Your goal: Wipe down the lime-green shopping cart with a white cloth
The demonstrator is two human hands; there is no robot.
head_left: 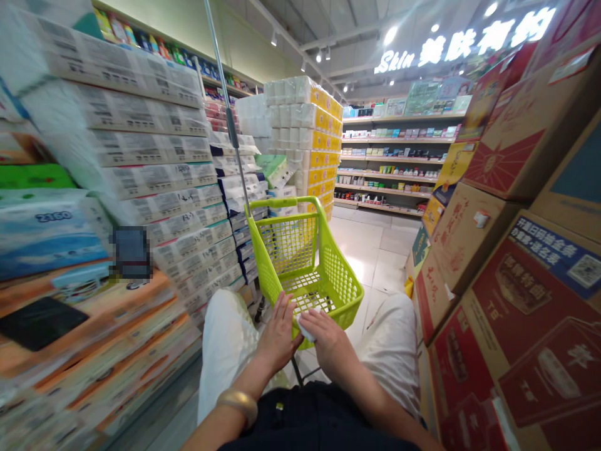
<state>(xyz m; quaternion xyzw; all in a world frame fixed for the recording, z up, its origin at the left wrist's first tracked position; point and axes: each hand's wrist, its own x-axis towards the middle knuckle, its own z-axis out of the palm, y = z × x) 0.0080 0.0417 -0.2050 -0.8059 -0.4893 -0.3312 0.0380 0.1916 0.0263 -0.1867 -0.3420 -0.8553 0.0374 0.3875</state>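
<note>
A lime-green plastic shopping basket [338, 275] on a wheeled frame stands in front of my knees, and it looks empty. My left hand [278, 335] rests on the basket's near rim with its fingers stretched out. My right hand [326, 335] is beside it, fingers curled round a small white crumpled thing [304, 327], perhaps a tissue or cloth, pressed against the rim. A gold bangle [238, 401] sits on my left wrist. I am sitting, with white trousers over both legs.
Packs of toilet paper and tissue [154, 163] are stacked high at my left. Red and brown cartons [516, 250] tower at my right. A thin metal pole [230, 119] rises behind the basket. A tiled aisle [375, 250] runs ahead to stocked shelves [394, 163].
</note>
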